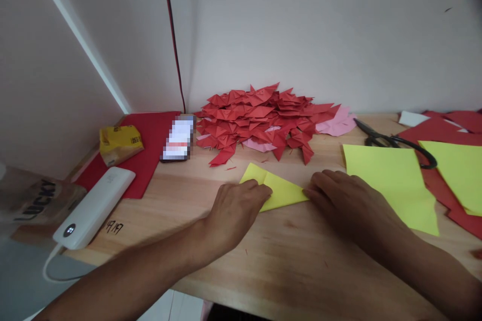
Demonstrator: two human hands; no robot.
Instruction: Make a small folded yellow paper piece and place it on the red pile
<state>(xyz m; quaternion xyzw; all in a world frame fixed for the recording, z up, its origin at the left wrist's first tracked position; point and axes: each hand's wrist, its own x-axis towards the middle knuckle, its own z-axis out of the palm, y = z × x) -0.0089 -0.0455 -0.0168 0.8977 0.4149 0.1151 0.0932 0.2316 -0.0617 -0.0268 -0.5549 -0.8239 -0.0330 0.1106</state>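
Observation:
A small yellow paper, folded into a triangle, lies flat on the wooden table. My left hand rests on its left edge with fingers curled down, pressing the fold. The fingertips of my right hand press on the paper's right corner, fingers close together. Behind the paper sits a pile of several folded red paper pieces.
Two larger yellow sheets lie at the right on red sheets, with black scissors behind. At the left are a phone, a white power bank with cable, a yellow packet and a red sheet.

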